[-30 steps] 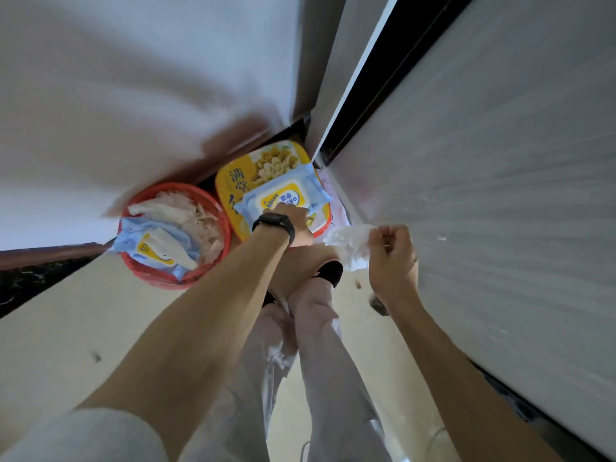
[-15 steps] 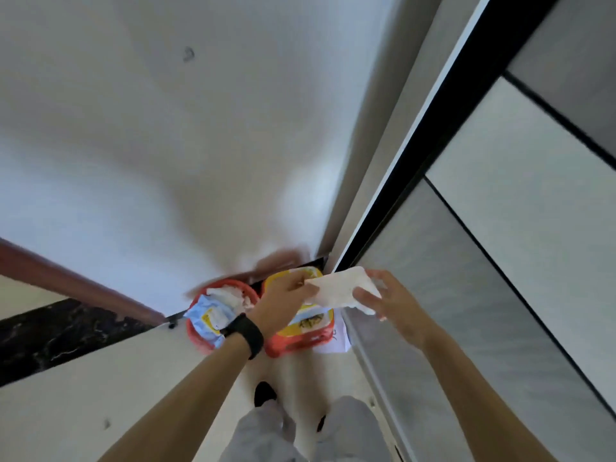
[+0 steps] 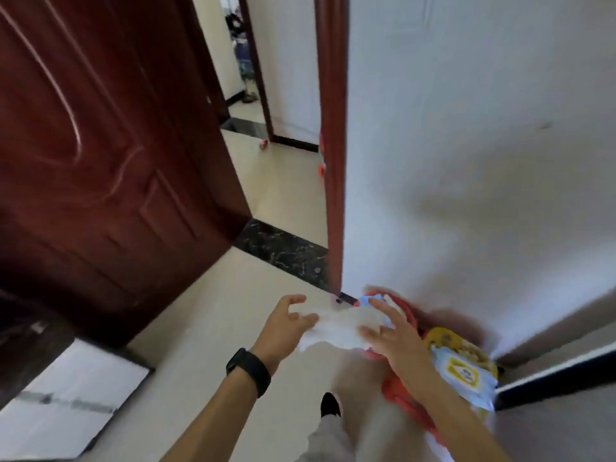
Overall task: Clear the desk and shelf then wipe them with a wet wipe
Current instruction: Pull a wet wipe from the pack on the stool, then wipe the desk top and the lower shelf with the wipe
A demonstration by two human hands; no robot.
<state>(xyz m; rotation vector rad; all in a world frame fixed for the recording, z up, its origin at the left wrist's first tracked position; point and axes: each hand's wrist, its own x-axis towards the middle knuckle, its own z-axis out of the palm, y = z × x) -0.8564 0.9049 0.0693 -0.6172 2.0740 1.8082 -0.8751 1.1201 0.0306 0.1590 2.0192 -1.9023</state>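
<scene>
Wet wipe [image 3: 336, 328], white and crumpled, is hanging in the air between both hands, above the pale floor tiles [image 3: 213, 328] and just in front of the containers by the wall. The left hand [image 3: 283, 325] is pinching the wipe's left edge, with the fingers curling onto it and the thumb raised. A black wristband [image 3: 248, 370] is sitting on that wrist. The right hand [image 3: 393, 338] is lying over the wipe's right end with its fingers spread and fairly straight. Motion blur is hiding whether the thumb is gripping underneath, so its hold cannot be told.

Behind the right hand, a red bin [image 3: 410, 315] is standing against the white wall [image 3: 483, 128], with something blue and white showing inside it. Just beside the bin, a yellow-topped tub [image 3: 441, 336] is carrying a blue pack of wet wipes [image 3: 463, 375] with a yellow label.

A dark red door [image 3: 100, 145] is standing open on the left, and its frame [image 3: 330, 128] is meeting the wall. A black marbled threshold strip [image 3: 283, 251] is running across the doorway. A white panel [image 3: 66, 395] is lying at the lower left. One black shoe [image 3: 330, 405] is showing below the hands.
</scene>
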